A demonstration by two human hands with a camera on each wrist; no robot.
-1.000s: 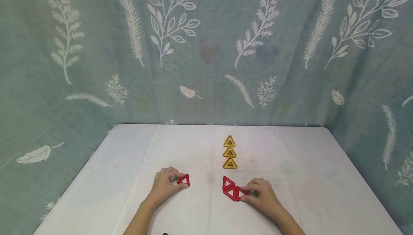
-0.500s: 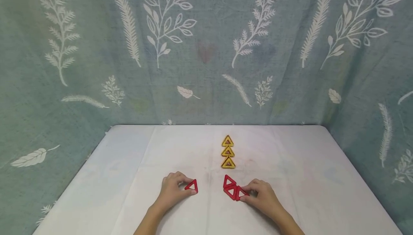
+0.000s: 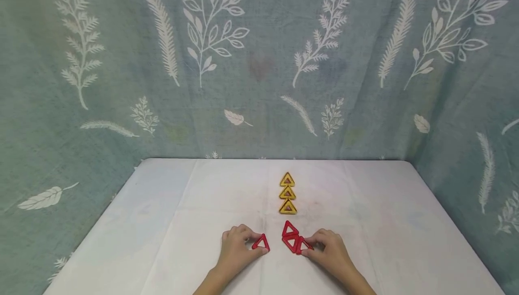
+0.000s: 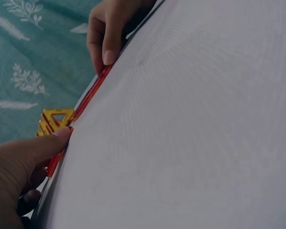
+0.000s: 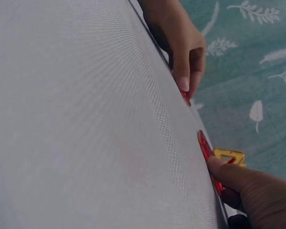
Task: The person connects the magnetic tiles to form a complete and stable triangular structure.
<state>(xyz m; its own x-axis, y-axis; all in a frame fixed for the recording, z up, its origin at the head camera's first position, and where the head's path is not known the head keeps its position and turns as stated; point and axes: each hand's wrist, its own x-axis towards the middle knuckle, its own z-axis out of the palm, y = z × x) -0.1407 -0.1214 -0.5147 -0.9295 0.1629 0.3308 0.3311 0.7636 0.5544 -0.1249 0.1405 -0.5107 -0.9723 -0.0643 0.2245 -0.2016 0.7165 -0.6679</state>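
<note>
In the head view, my left hand (image 3: 238,251) pinches a single red open-centred triangle tile (image 3: 266,242) between thumb and fingers, a short gap left of a red cluster. That cluster is three similar triangles touching along their sides: a top one (image 3: 284,229), a middle one (image 3: 287,246) and a right-hand one (image 3: 299,245). With thumb and fingertips, my right hand (image 3: 331,253) grips the right-hand triangle at its outer corner. Both wrist views show the red pieces edge-on, low against the tabletop, each hand's thumb (image 4: 52,141) on its piece.
Behind the red cluster, three yellow triangle tiles (image 3: 288,212) lie in a column, tip to base. They rest on a white-covered table (image 3: 194,196). A green-blue leaf-patterned cloth (image 3: 259,124) hangs along the table's back and sides.
My left hand has carried its red triangle rightward and slightly nearer the front, closing on the cluster. My right hand and its triangle have stayed almost in place.
</note>
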